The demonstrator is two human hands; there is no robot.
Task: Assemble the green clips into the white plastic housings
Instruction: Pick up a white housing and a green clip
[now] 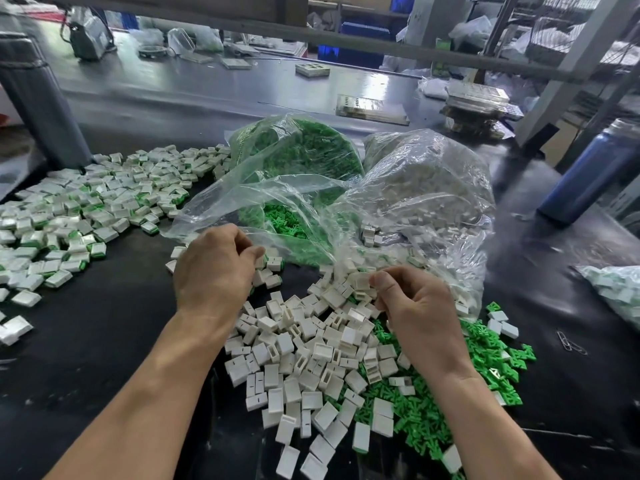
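Note:
A heap of loose white housings (311, 358) lies on the black table between my forearms, overlapping a spread of loose green clips (426, 417) to its right. My left hand (214, 268) is curled at the mouth of the clear bag of green clips (304, 150). A white housing with a green edge (260, 264) shows at its thumb and fingertips. My right hand (412, 306) is curled at the top of the heap, its thumb and forefinger pinching a white housing (360, 284). What lies inside either palm is hidden.
A second clear bag of white housings (426, 188) slumps at the right. Many housings with green clips fitted (86, 202) spread over the table's left. A blue bottle (595, 171), a grey post (38, 98), paper clips (568, 344) and another bag (616, 289) stand around.

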